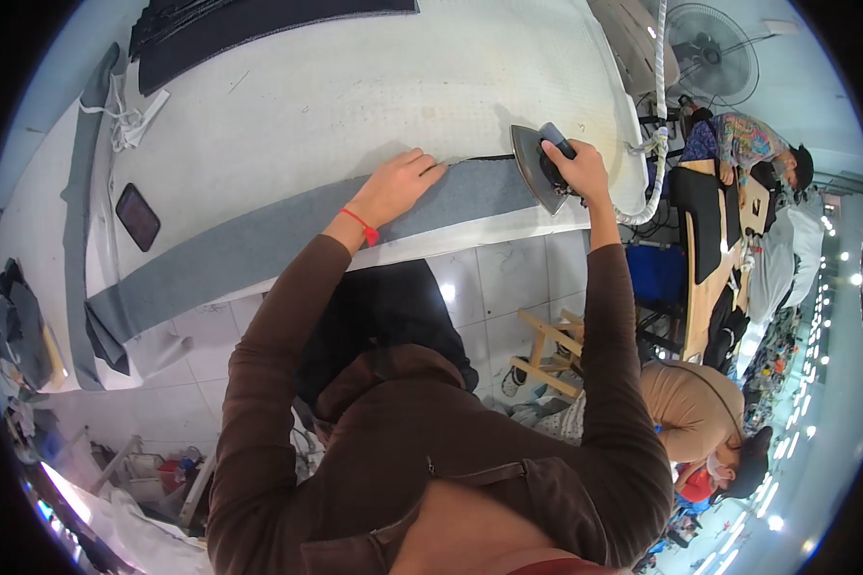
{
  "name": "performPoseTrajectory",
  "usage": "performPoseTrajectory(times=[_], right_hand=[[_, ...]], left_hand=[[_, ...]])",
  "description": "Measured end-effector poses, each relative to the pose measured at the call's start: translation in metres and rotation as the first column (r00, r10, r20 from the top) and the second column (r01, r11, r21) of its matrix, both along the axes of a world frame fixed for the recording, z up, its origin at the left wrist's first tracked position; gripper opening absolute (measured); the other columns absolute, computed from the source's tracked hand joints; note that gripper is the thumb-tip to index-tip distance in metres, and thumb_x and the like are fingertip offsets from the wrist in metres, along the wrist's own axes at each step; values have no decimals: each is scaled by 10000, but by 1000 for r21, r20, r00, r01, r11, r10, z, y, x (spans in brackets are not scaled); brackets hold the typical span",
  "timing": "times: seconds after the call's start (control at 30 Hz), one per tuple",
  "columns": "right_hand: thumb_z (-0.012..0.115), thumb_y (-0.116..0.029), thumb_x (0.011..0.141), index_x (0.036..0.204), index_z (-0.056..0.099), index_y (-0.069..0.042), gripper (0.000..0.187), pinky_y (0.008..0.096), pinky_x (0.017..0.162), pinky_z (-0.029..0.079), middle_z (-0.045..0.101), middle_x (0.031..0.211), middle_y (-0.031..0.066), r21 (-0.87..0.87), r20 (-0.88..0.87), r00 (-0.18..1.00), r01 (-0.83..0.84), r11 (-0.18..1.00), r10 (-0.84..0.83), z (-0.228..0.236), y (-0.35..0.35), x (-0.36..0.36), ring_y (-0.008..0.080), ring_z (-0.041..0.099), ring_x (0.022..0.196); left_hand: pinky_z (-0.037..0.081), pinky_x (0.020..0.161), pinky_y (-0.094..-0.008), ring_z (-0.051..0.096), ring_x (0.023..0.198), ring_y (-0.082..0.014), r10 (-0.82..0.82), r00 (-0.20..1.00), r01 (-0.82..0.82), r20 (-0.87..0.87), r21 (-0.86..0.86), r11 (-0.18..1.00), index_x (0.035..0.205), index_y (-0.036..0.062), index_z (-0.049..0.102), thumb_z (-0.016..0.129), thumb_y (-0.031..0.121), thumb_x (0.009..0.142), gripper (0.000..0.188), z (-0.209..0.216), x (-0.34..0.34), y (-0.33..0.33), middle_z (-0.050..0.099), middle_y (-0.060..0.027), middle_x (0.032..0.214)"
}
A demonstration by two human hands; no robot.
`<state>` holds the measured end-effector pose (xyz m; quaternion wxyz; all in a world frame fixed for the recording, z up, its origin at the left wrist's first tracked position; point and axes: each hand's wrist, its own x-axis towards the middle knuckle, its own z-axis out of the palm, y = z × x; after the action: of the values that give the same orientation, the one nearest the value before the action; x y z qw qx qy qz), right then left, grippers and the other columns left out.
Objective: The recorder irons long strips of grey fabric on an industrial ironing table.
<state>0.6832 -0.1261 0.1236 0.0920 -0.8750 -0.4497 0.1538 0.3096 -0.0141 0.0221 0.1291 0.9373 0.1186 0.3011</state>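
A long grey fabric strip (230, 249) runs along the front edge of the white padded ironing table (355, 110), with a dark line at its far edge beside the iron. My right hand (581, 172) is wrapped round the handle of a clothes iron (532, 163), which rests at the strip's right end. To the left of the iron, my left hand (400, 184) lies on the strip with its fingers curled together at the far edge, pinching the cloth there. The exact hold of the fingertips is partly hidden.
Dark fabric pieces (259, 38) are piled at the far left. A phone (138, 217) and white ties (136, 120) lie on the left. A white wrapped hose (658, 163) hangs by the table's right end. Two other people work at the right, near a fan (710, 53) and a wooden stool (547, 350).
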Motion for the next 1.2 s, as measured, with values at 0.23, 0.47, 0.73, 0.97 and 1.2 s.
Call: performPoseTrajectory(times=[0.23,0.47,0.73,0.97,1.2], right_hand=[[755,-761,950,940,831,-41,724,509,795,601,814,895,214,31,8,998,-62,998,62,-4,-1,-8,428,803,903],[745,-780,951,941,839,-57,730,506,773,612,814,860,192,56,43,995,-87,995,85,1,3,-38,417,811,870],[724,-781,969,959,842,-80,711,512,810,630,825,878,175,66,54,991,-125,990,121,0,3,-60,413,819,893],[719,-781,973,976,843,-79,712,519,842,629,836,942,182,-5,33,991,-131,991,131,6,7,-81,417,820,956],[712,-782,983,980,837,-65,727,519,828,623,832,952,198,-12,28,989,-148,989,148,3,13,-85,437,814,951]], left_hand=[[612,956,-357,677,1095,-218,68,998,-68,4,84,994,1222,35,806,711,89,940,302,-7,25,-17,683,-47,1087],[588,954,-332,667,1111,-205,134,983,-101,-125,241,965,1268,-17,809,751,101,911,380,-6,32,-25,672,-53,1118],[578,950,-329,663,1108,-200,215,968,-174,-131,271,947,1267,-9,813,750,86,923,363,-7,36,-29,673,-43,1124],[603,928,-343,665,1098,-212,156,985,-134,-72,239,962,1150,5,817,753,80,918,253,-10,27,-22,698,-36,1133],[621,965,-374,683,1098,-248,120,992,-111,-45,167,980,1169,25,812,744,79,904,279,-14,22,-18,698,-71,1104]])
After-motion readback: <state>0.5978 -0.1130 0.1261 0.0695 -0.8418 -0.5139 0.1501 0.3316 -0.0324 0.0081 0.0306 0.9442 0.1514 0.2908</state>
